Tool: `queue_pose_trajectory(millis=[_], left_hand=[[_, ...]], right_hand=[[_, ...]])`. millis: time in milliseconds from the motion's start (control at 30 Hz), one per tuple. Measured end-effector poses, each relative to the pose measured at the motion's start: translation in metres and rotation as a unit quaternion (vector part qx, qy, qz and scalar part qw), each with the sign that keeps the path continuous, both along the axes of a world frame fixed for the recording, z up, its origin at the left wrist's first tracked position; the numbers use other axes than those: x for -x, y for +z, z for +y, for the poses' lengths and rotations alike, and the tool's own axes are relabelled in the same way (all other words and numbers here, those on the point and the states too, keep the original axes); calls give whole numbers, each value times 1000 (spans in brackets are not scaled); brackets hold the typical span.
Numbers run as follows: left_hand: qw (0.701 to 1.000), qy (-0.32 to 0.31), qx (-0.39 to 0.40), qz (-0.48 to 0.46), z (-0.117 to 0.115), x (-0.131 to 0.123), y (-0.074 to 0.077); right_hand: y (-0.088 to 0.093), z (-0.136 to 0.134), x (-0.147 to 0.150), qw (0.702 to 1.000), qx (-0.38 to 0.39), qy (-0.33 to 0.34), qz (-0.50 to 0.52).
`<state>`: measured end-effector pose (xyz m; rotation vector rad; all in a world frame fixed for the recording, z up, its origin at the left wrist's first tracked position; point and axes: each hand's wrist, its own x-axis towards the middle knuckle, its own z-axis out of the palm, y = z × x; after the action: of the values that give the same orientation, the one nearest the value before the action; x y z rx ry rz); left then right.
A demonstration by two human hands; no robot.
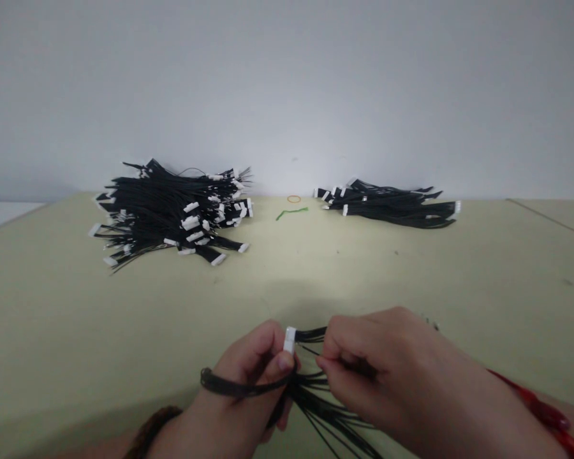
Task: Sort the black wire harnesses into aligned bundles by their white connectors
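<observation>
Clamped by the left hand (249,376), a white plastic connector (289,339) is being held over the pale green tabletop (124,319), while its black wires (325,408) are being pinched by the right hand (377,363), with a large harness pile (172,213) and a smaller one (387,204) lying beyond.

And look at that pale green tabletop (52,306): a big heap of black wire harnesses (172,213) with white connectors on the left, a smaller bundle (387,204) to the right, and between them a green wire (291,214) just below an orange rubber band (293,199), all up against a white wall (287,83)!
</observation>
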<state>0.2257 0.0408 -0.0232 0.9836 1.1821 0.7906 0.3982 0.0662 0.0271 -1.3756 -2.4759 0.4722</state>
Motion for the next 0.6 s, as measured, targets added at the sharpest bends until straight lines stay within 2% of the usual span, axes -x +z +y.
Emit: queue_pose_trajectory(millis=[100,267,500,600], left_hand=[[999,-11,-32,22,0,1,1],[982,-23,-143,118,2,2,3],[968,-75,-178,161,2,3,4],[950,-85,-230,195,1,4,7]], right_hand=[[2,0,2,1000,17,1,-6],[4,-1,2,999,15,6,-28],[3,-2,3,997,-29,57,-42],[5,0,2,997,-32,54,-37]])
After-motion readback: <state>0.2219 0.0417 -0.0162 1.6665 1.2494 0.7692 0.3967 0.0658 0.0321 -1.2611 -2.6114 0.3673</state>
